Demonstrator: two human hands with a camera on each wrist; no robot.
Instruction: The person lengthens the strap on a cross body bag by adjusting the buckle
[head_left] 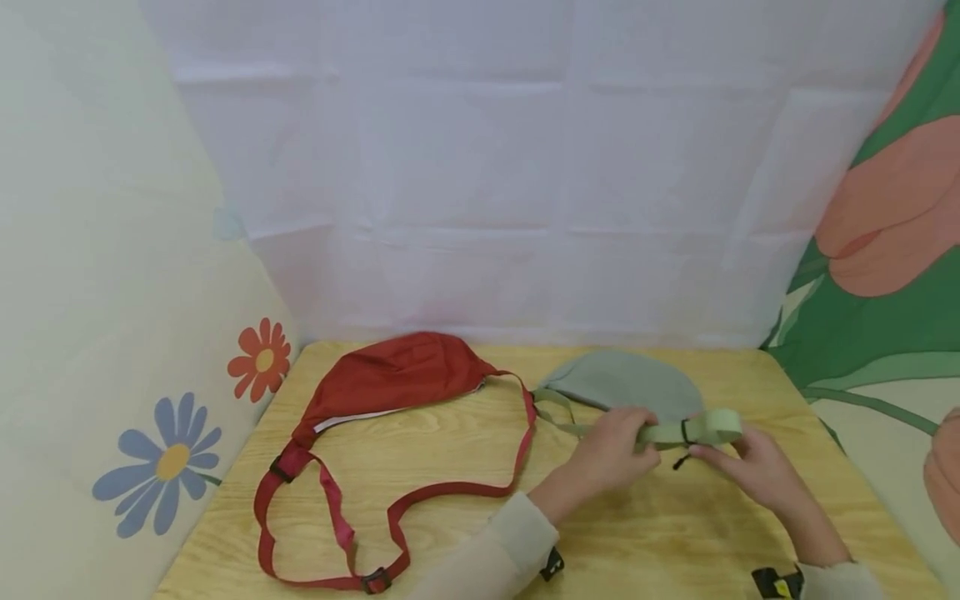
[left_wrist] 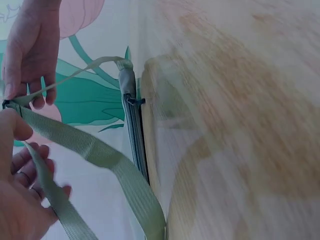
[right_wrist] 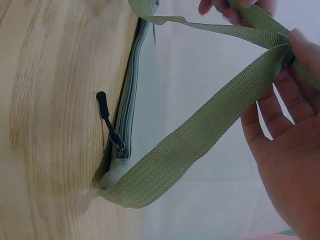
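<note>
A grey-green waist bag (head_left: pixel 622 379) lies at the back right of the table, its light green strap (head_left: pixel 660 433) raised in front of it. My left hand (head_left: pixel 615 450) grips the strap on the left side. With thumb and fingers my right hand (head_left: pixel 757 471) pinches it near a dark slider buckle (head_left: pixel 685 431), and a loop of webbing stands above these fingers. In the right wrist view the strap (right_wrist: pixel 200 130) runs from the bag's end up to my right hand (right_wrist: pixel 290 115). A black zipper pull (right_wrist: pixel 103 107) hangs from the bag's zipper.
A red waist bag (head_left: pixel 405 375) lies at the back left of the wooden table (head_left: pixel 465 450). Its long red strap (head_left: pixel 450 490) with black buckles loops toward the front. A white cloth (head_left: pixel 465 167) hangs behind, with flower-printed panels at both sides.
</note>
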